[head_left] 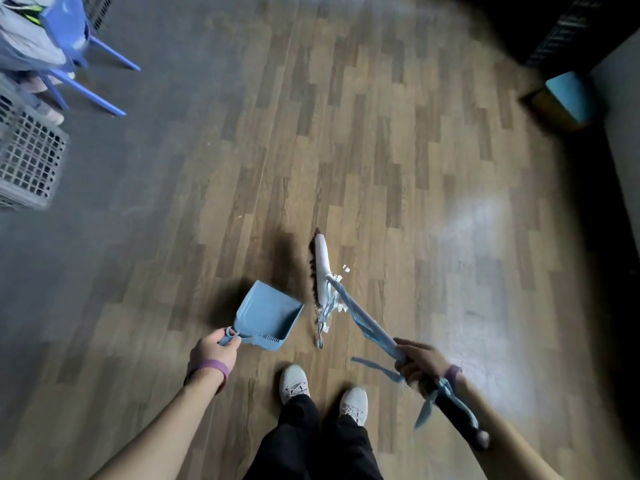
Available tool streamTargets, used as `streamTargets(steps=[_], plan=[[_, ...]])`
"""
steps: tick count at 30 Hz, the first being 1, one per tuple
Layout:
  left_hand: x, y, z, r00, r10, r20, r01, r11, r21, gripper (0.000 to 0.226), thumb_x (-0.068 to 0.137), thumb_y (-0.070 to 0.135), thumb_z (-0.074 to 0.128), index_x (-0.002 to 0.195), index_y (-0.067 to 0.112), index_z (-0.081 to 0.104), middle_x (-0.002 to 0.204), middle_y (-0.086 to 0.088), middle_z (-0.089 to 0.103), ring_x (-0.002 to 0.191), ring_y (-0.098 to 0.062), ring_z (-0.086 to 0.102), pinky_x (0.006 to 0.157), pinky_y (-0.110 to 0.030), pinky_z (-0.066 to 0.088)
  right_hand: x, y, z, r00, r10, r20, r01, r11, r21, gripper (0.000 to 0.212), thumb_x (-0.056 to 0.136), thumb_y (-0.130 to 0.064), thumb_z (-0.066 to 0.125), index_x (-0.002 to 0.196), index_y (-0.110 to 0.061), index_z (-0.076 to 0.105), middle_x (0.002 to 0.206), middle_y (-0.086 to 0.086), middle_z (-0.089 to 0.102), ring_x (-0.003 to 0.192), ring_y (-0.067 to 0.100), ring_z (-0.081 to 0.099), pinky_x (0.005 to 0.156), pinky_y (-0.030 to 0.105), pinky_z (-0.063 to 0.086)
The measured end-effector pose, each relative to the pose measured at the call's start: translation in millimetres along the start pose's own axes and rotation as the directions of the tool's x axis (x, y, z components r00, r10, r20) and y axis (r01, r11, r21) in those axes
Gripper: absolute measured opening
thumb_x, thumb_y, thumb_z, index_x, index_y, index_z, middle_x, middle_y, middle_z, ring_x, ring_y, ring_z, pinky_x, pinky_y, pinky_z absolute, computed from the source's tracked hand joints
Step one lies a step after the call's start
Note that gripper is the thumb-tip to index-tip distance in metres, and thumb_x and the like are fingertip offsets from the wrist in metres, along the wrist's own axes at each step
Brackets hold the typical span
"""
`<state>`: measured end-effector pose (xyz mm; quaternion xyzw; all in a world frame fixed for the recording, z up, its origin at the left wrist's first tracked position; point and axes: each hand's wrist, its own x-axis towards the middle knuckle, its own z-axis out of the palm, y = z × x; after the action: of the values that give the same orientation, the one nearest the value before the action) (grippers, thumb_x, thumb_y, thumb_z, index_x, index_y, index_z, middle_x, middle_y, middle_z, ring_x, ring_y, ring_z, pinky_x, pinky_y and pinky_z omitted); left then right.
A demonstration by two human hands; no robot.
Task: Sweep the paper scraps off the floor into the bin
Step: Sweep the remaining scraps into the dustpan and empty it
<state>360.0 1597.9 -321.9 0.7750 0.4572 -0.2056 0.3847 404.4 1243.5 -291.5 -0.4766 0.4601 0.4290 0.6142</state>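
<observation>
Down at the bottom of the shot, two white sneakers [294,382] stood planted on the wood-patterned laminate floor [398,168]. Just ahead of them, the left hand [213,351] was curled tight round the stub handle of a light blue plastic dustpan [266,315], which sat low over the boards. Across on the other side, the right hand [419,365] had its fingers wrapped firmly round a long broom handle bound in loose blue ribbon [367,323]. That shaft ran forward and left to the white broom head with dark bristles [320,268], whose long axis pointed away from the feet. And here's the crux: the torn white paper scraps [325,320] lay bunched at the head's near end and along its right flank, with the pan just beside them to the left. So the pan hand was the closer one, and a short leftward stroke looked like the play. Further off, a grey lattice crate [27,157] and a blue plastic chair [69,29] sat far left. No bin could be picked out for certain.
</observation>
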Motion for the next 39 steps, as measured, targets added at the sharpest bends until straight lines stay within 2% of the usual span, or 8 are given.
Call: streamTargets(steps=[2,5,8,15,22,30,35,39], plan=[[-4,2,6,1.000,0.015,-0.002,-0.015,1.000,-0.002,0.014,0.083,0.024,0.067,0.097,0.023,0.072,0.089,-0.009,0.070,0.077,-0.032,0.061,0.075,-0.033,0.050,1,-19,2,0.991,-0.124,-0.046,0.110,0.966,-0.234,0.019,0.098,-0.005,0.043,0.094,-0.008,0.061,0.055,0.008,0.043,0.032,0.009,0.037,0.030,0.016,0.032],[-12,4,17,0.999,0.038,-0.014,-0.038,0.999,0.010,0.016,0.085,0.025,0.065,0.099,0.019,0.071,0.080,-0.005,0.067,0.074,-0.031,0.060,0.072,-0.031,0.049,9,-51,5,0.960,-0.272,-0.074,0.174,0.777,-0.605,0.024,0.097,-0.007,0.045,0.078,-0.013,0.059,0.059,0.010,0.050,0.031,0.011,0.045,0.033,0.019,0.038],[-22,3,28,0.999,0.041,-0.034,-0.039,0.998,0.047,0.013,0.085,0.027,0.065,0.096,0.021,0.071,0.069,-0.003,0.060,0.066,-0.028,0.056,0.065,-0.028,0.046,27,-75,2,0.939,-0.336,-0.071,0.155,0.599,-0.785,0.022,0.095,-0.004,0.040,0.088,-0.010,0.059,0.056,0.007,0.053,0.028,0.010,0.046,0.034,0.019,0.040],[-29,-3,51,0.996,0.069,-0.053,-0.063,0.992,0.110,0.008,0.087,0.025,0.062,0.090,0.027,0.070,0.068,0.002,0.059,0.065,-0.023,0.054,0.058,-0.025,0.041,92,-89,-25,0.913,-0.390,-0.118,-0.015,0.257,-0.966,0.030,0.087,-0.014,0.046,0.113,-0.007,0.062,0.096,0.014,0.068,0.085,0.031,0.069,0.074,0.034,0.057],[-31,-21,68,0.999,0.050,0.000,-0.049,0.991,0.126,0.008,0.085,0.023,0.064,0.084,0.029,0.068,0.062,0.002,0.058,0.058,-0.022,0.052,0.058,-0.026,0.042,120,-25,-31,0.941,-0.322,-0.110,-0.069,0.134,-0.989,0.048,0.083,-0.005,0.050,0.131,-0.015,0.049,0.096,0.006,0.059,0.081,0.025,0.055,0.067,0.025,0.044],[-31,-23,59,0.992,0.087,0.088,-0.105,0.969,0.224,0.009,0.085,0.026,0.064,0.088,0.033,0.067,0.085,-0.002,0.068,0.079,-0.025,0.058,0.069,-0.026,0.040,95,62,-31,0.951,-0.285,-0.123,-0.045,0.265,-0.963,0.046,0.086,-0.009,0.041,0.130,-0.022,0.048,0.094,0.005,0.060,0.079,0.024,0.061,0.065,0.029,0.050],[-34,-36,35,0.984,0.109,0.144,-0.141,0.961,0.238,0.018,0.085,0.025,0.063,0.072,0.037,0.061,0.078,-0.001,0.066,0.080,-0.027,0.059,0.069,-0.027,0.042,50,87,-29,0.952,-0.260,-0.159,0.093,0.745,-0.660,0.016,0.091,-0.024,0.059,0.102,-0.014,0.055,0.071,0.006,0.055,0.043,0.015,0.047,0.037,0.021,0.042],[-33,-46,18,0.976,0.131,0.174,-0.172,0.954,0.245,0.024,0.084,0.025,0.064,0.067,0.040,0.057,0.074,0.002,0.065,0.077,-0.026,0.059,0.066,-0.025,0.042,21,93,-10,0.961,-0.234,-0.149,0.175,0.929,-0.326,0.027,0.095,-0.015,0.055,0.070,-0.005,0.051,0.050,0.004,0.042,0.032,0.010,0.036,0.033,0.017,0.032]])
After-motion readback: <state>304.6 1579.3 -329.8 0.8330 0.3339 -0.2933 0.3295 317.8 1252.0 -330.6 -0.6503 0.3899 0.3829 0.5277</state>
